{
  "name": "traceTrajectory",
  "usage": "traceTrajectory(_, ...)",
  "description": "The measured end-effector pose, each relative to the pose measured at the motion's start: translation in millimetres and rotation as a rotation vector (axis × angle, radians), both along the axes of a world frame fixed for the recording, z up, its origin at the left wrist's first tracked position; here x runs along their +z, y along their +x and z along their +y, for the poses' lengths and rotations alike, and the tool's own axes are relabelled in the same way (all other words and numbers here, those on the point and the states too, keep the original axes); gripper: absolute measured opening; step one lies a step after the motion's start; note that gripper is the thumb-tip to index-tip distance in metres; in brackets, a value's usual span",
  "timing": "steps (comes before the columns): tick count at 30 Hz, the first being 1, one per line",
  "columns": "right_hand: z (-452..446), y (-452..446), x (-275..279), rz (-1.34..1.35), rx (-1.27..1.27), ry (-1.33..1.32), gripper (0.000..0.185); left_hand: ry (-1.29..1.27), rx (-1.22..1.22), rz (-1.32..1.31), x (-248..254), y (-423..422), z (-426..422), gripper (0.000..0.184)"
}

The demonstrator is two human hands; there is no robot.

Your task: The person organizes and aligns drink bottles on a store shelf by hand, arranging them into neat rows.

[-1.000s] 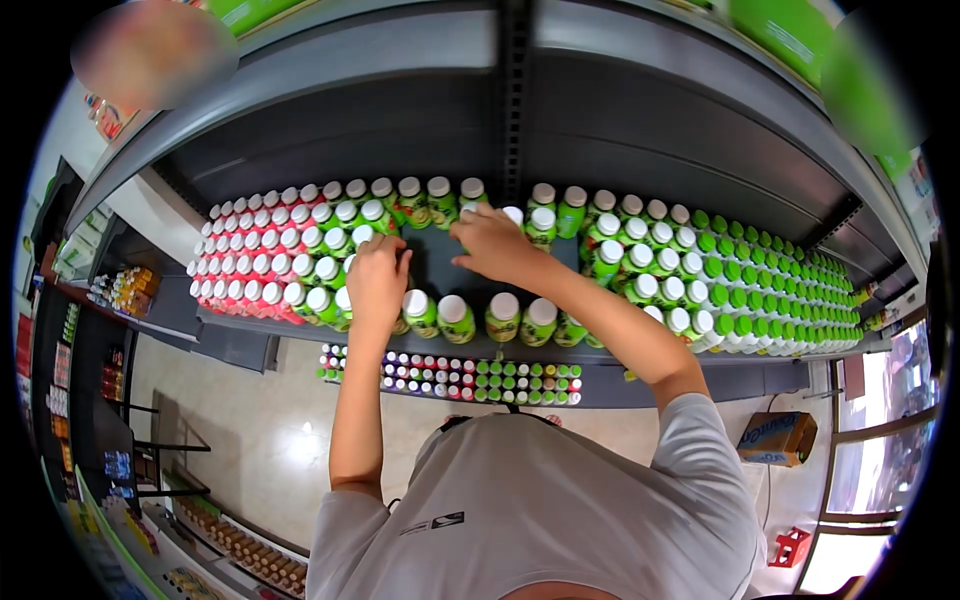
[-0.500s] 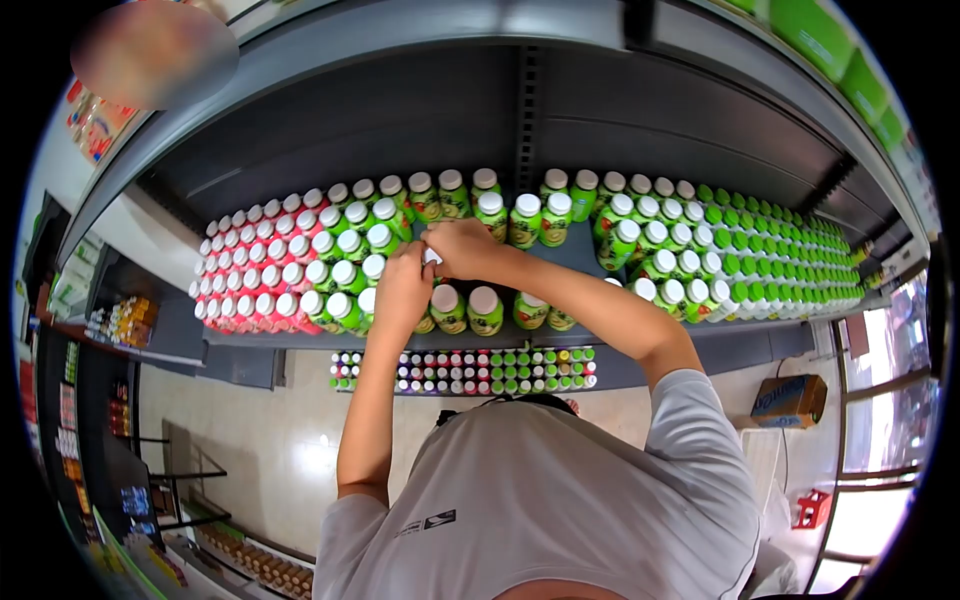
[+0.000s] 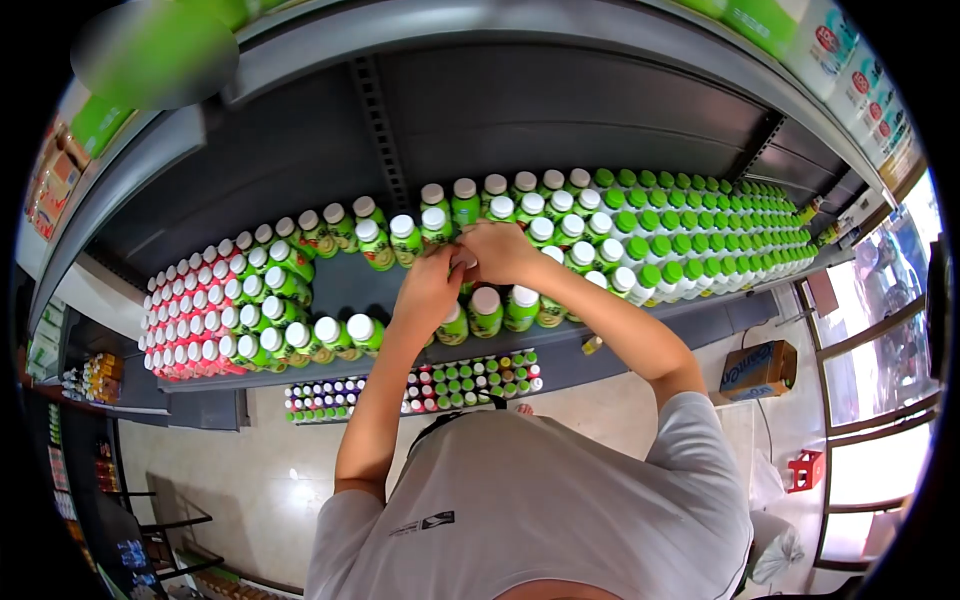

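Note:
My left hand point(image 3: 432, 288) and my right hand point(image 3: 492, 252) meet over the middle of a dark shelf point(image 3: 355, 285). Between them a pale cap shows, and the bottle under it is mostly hidden by my fingers. Both hands are curled round it. White-capped green bottles stand behind my hands, such as one bottle point(image 3: 403, 238), and along the shelf's front edge, such as another bottle point(image 3: 486, 313). Rows of pink bottles point(image 3: 190, 325) with white caps stand at the left. At the right are rows of green-capped bottles point(image 3: 690, 240).
Below, a lower shelf holds small bottles point(image 3: 455, 385) with mixed caps. An upper shelf edge point(image 3: 480, 22) runs overhead. On the floor at the right are a cardboard box point(image 3: 760, 370) and a red crate point(image 3: 805, 470). Dark shelving stands at the far left.
The view has swung to the right. My hands, first apart, have come together round a capped bottle and now sit farther right along the shelf, near the white-capped rows.

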State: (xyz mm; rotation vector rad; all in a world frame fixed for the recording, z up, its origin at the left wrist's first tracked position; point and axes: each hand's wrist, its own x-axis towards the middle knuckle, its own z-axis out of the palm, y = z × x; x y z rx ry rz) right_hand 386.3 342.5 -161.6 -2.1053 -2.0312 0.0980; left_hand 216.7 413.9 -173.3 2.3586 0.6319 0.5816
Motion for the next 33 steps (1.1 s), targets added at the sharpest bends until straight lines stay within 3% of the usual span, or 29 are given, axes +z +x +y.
traceTrajectory(15, -54, 68, -21, -0.042, 0.093, 0.034, 0.044, -0.077, -0.029, -0.002, -4, 63, -56, 0.023)
traceTrajectory(22, -55, 74, 13, 0.132, 0.133, -0.054, 0.050, 0.033, -0.076, -0.076, 4, 38, -68, 0.029)
traceTrajectory(26, -47, 51, 36, 0.194, 0.090, 0.068, 0.036, -0.041, -0.053, -0.047, 20, 14, -66, 0.028)
traceTrajectory(33, 24, -29, 21, 0.326, 0.202, 0.040, 0.027, 0.066, 0.139, -0.116, 21, -65, -24, 0.024)
